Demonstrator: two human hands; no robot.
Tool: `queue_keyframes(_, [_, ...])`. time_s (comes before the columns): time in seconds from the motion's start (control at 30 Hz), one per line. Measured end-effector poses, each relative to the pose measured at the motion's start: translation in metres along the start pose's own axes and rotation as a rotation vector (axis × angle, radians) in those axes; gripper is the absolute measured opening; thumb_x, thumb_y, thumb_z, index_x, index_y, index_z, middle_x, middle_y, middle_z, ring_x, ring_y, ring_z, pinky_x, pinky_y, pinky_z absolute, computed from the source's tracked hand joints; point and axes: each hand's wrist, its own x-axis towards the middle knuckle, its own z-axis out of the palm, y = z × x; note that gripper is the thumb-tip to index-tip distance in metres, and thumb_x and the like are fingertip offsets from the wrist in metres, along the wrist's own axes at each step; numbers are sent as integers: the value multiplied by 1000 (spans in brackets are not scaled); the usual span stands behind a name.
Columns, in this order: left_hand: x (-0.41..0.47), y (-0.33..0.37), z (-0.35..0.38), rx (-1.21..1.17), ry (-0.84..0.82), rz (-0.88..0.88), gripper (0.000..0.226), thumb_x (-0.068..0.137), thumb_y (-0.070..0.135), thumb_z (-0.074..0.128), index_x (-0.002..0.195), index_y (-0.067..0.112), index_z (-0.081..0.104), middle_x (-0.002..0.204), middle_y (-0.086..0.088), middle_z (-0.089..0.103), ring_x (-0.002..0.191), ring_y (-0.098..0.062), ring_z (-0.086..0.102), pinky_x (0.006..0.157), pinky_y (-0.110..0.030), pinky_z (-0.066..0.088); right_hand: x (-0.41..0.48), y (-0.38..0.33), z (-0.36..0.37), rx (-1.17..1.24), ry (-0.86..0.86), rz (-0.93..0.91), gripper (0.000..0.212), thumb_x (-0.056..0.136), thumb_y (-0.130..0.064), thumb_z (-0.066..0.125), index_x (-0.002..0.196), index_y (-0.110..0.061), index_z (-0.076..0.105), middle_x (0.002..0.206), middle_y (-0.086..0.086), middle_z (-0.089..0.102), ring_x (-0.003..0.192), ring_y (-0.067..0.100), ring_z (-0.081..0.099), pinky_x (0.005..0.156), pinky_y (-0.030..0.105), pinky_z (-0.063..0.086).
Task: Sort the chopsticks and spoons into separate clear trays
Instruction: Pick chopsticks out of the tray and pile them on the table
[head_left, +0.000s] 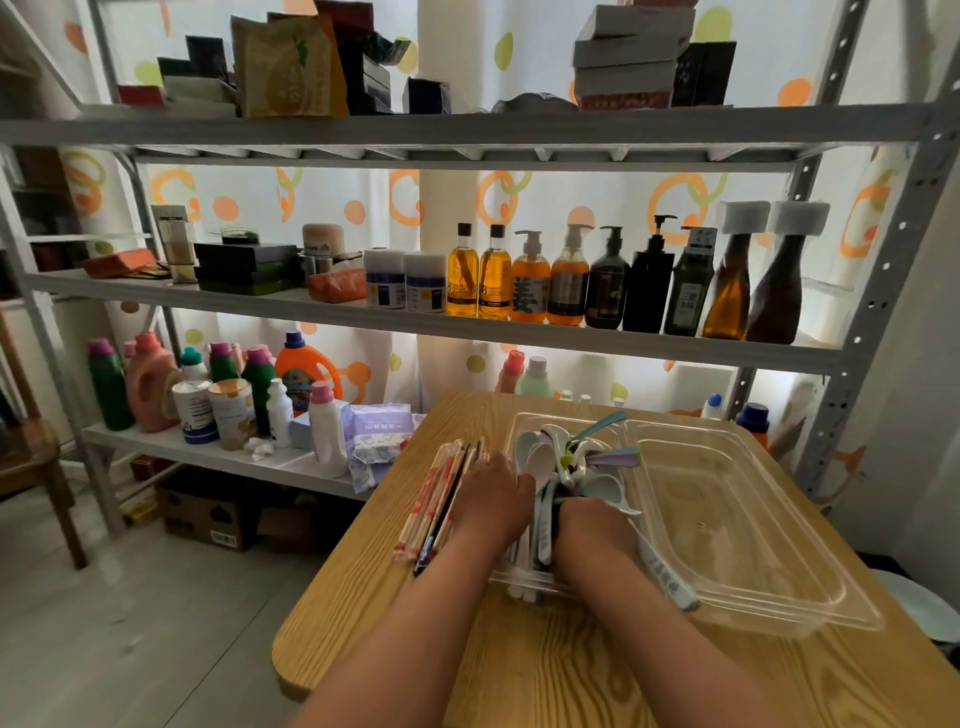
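Spoons (550, 460) seemingly gripped by right hand (592, 525); left hand (493, 496) beside chopsticks (441, 499), fingers hidden.

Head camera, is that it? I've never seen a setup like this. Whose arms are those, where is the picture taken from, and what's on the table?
No machine here: a person wears one wide camera on the head, looking down at their own two arms. On the wooden table stand two clear trays. The left tray holds a heap of spoons; the right tray shows nothing inside. A bundle of chopsticks lies on the table left of the trays. The right hand is in the left tray, its grip apparently closed on spoons. The left hand rests between chopsticks and tray; what its fingers hold is hidden.
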Motion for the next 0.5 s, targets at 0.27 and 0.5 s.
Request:
queue_keyframes(0.27, [-2, 1, -1, -10, 13, -22, 39, 94, 33, 39, 120, 6, 50, 122, -14, 56, 108, -29, 54, 86, -37, 44, -9, 3, -4, 85, 56, -97, 24, 93, -17, 50, 115, -12, 58, 114, 8, 63, 103, 24, 61, 83, 30, 46])
queue_keyframes(0.5, [-2, 2, -2, -10, 27, -19, 35, 95, 32, 37, 113, 7, 53, 113, -13, 59, 99, -27, 57, 79, -36, 46, -21, 6, -27, 234, 60, -164, 22, 79, -16, 62, 101, -14, 62, 106, 10, 61, 94, 24, 59, 69, 25, 40])
